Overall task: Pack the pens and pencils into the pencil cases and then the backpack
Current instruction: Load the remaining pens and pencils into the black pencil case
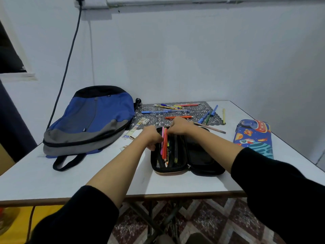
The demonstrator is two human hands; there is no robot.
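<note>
The black pencil case [202, 155] lies open near the table's [70, 173] front edge. A bundle of pencils [164, 147] lies in its left, mesh-lined half. The left hand [152, 138] is curled over the case's left rim, touching the bundle. The right hand [179, 125] pinches the pencils' far ends with bent fingers. Loose pens [167, 111] lie on the far patterned mat [197, 110]. The backpack [91, 120] rests at left, and a space-print pencil case [253, 138] at right.
</note>
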